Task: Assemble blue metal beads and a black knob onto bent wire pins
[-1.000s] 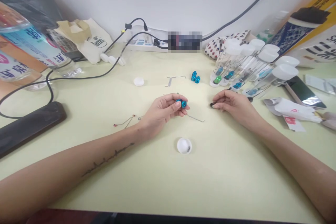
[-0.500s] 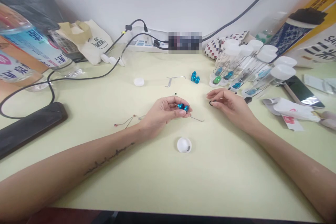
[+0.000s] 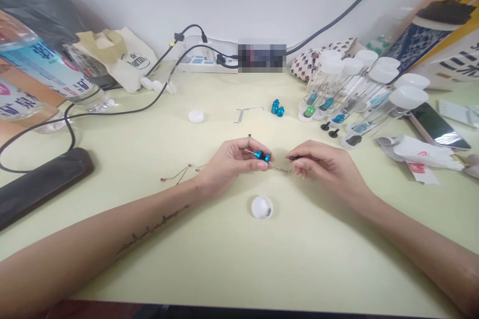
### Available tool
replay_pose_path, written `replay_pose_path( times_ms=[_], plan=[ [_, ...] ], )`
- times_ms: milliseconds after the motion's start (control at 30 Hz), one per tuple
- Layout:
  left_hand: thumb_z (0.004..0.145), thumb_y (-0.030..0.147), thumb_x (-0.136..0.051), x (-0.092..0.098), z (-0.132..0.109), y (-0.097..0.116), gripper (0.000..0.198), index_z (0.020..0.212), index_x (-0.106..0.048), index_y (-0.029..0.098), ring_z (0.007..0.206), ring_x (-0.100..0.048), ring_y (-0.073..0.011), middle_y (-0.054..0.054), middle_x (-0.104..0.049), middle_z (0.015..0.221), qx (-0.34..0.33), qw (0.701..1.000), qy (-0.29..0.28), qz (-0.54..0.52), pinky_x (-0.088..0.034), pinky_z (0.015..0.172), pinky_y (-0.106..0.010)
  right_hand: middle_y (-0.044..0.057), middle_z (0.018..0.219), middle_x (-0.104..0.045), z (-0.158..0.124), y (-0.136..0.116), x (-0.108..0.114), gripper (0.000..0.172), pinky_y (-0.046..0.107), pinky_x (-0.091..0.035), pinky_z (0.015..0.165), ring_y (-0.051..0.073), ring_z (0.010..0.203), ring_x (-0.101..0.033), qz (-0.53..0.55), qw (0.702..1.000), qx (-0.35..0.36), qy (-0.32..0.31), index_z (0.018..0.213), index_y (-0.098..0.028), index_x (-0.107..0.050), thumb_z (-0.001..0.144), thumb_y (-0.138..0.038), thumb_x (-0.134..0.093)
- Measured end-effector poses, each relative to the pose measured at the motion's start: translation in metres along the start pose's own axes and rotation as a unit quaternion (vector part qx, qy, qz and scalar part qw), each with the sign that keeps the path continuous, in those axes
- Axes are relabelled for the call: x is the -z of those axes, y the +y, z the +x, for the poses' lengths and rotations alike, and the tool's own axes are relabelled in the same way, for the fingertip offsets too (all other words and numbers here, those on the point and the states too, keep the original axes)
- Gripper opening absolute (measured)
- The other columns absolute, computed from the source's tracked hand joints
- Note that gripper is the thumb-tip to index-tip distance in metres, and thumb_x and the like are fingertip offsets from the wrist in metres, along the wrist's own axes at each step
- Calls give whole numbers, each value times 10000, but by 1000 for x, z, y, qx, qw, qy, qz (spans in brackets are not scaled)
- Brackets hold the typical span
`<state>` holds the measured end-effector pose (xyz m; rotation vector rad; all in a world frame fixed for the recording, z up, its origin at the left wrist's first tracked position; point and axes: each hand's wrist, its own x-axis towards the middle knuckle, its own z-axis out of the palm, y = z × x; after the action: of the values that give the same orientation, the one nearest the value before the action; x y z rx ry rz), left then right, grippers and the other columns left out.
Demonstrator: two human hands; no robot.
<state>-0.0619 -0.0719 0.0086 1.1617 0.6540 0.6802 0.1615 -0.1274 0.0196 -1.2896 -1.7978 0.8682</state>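
My left hand (image 3: 235, 162) pinches a pair of shiny blue metal beads (image 3: 262, 156) threaded on a thin wire, which sticks out on both sides of my fingers. My right hand (image 3: 321, 160) holds a small black part (image 3: 294, 158) between thumb and forefinger, a short gap from the beads. Below the fingertips, a thin metal wire (image 3: 280, 168) runs toward the right hand. An upturned white cap (image 3: 262, 207) lies in front of my hands.
Farther back lie a bent metal wire (image 3: 245, 112), a cluster of blue beads (image 3: 277, 107) and a white cap (image 3: 195, 116). Capped glass tubes (image 3: 348, 90), small black parts (image 3: 329, 129), thin wire leads (image 3: 175, 174), water bottles (image 3: 41, 67) and a phone (image 3: 436, 127) surround them.
My right hand has moved left and lifted the black part toward the beads. My left hand has turned the beads slightly, and the wire through them now shows on both sides.
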Motion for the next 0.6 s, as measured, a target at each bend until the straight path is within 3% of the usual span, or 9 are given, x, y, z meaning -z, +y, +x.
replay_pose_path(
  times_ms=[100,200,367,500,600],
  plan=[
    [728,152,-739,1,0,-1,205,916,-658,132,778,-641,-76,-26,-690,878,2,1000,-9,-18,-490,762,-191,30,889,-638,1,3,2,144,271,-512,593,113,624,-622,-61,998,14,29,944,-223,-663,886,-230,-532],
    [745,146,-723,2,1,-1,194,926,-653,131,777,-653,-80,-28,-691,875,-2,999,-16,-31,-500,751,-186,13,859,-649,1,4,3,127,271,-532,607,132,643,-662,-88,993,-60,49,973,-237,-615,858,-282,-589],
    [763,182,-710,0,-1,0,192,930,-636,125,822,-679,-140,-46,-691,866,3,1000,-20,-17,-536,786,-264,-17,911,-603,-1,3,3,193,246,-548,584,148,658,-708,-2,986,-161,49,983,-256,-563,855,-396,-594],
    [768,205,-708,-2,-2,2,208,937,-621,120,843,-686,-161,-63,-691,900,11,1000,-23,3,-550,797,-295,-15,954,-546,-3,4,-1,232,277,-571,652,181,755,-720,109,979,-173,8,1000,-255,-550,839,-405,-621],
    [765,215,-712,-3,-2,2,218,937,-614,124,838,-689,-162,-61,-693,909,17,1000,-25,9,-556,807,-312,-10,973,-542,-3,5,-4,213,292,-580,653,175,761,-712,142,979,-147,13,973,-246,-541,836,-382,-630]
  ],
)
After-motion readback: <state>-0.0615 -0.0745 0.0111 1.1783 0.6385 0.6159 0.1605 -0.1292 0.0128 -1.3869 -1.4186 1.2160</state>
